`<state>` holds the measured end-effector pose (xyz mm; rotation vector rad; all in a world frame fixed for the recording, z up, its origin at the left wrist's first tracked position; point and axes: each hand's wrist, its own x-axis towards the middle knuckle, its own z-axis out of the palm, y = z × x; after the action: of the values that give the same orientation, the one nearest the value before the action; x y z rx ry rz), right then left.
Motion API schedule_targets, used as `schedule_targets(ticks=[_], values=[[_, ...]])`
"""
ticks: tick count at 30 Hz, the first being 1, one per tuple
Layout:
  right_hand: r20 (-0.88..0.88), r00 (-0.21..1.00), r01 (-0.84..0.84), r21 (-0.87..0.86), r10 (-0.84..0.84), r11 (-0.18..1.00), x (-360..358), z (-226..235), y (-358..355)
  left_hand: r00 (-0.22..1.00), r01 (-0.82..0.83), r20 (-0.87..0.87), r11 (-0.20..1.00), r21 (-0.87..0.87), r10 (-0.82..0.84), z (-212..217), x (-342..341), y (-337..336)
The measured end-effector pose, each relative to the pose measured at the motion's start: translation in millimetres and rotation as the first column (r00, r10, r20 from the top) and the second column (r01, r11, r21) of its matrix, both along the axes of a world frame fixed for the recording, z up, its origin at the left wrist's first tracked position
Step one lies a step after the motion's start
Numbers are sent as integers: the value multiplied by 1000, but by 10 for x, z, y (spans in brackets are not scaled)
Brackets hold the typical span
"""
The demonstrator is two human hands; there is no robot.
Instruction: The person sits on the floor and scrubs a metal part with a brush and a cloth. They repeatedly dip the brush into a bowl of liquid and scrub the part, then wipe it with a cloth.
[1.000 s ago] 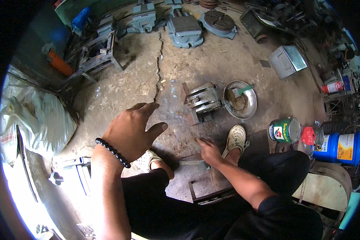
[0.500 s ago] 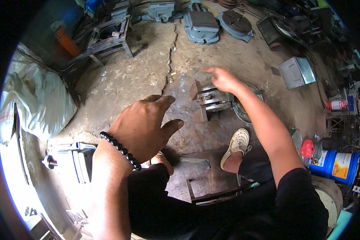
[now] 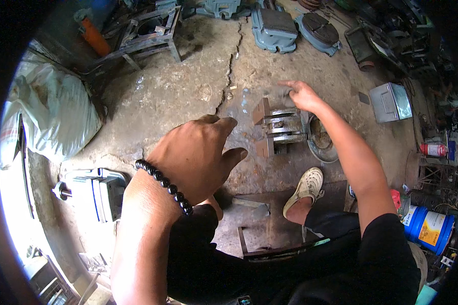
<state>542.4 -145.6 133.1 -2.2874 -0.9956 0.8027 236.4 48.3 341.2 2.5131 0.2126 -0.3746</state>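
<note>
My left hand (image 3: 191, 157), with a black beaded bracelet (image 3: 163, 183) at its wrist, hovers palm down over the floor, thumb and fingers apart and nothing visible in it. Farther right, my right hand (image 3: 305, 96) has its index finger stretched out to the left, above a metal part (image 3: 286, 124) with several shiny rounded plates. The lower fingers of this hand blur into a grey patch that I cannot make out. Brown blocks (image 3: 261, 111) sit at the part's left side. A round metal pan (image 3: 332, 152) lies just right of it, partly behind my right forearm.
Grey-blue machine vises (image 3: 275, 28) and a round turntable (image 3: 318, 28) stand at the back. A metal frame stand (image 3: 175, 48) and white sack (image 3: 61, 114) are left; a metal box (image 3: 390, 103) and blue bucket (image 3: 427, 229) are right. My shoe (image 3: 305, 190) is near the part.
The whole view has shifted, so the floor things appear farther right. My right hand stays above the metal part with its index finger extended; my left hand keeps its spread shape.
</note>
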Motion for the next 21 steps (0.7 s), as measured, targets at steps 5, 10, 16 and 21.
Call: schedule_targets(ticks=[5, 10, 16, 21], values=[[81, 989, -95, -308, 125, 946, -423, -239, 367, 1000, -4, -17, 1000, 23, 5, -7, 33, -72], [354, 869, -85, -582, 346, 809, -1338, -376, 581, 1000, 2, 0, 1000, 12, -2, 17, 42, -89], [187, 980, -23, -245, 71, 969, -1509, 38, 573, 997, 4, 72, 1000, 14, -5, 44, -4, -62], [290, 940, 179, 22, -178, 984, -981, 13, 622, 999, -6, 54, 1000, 17, 6, 27, -45, -27]])
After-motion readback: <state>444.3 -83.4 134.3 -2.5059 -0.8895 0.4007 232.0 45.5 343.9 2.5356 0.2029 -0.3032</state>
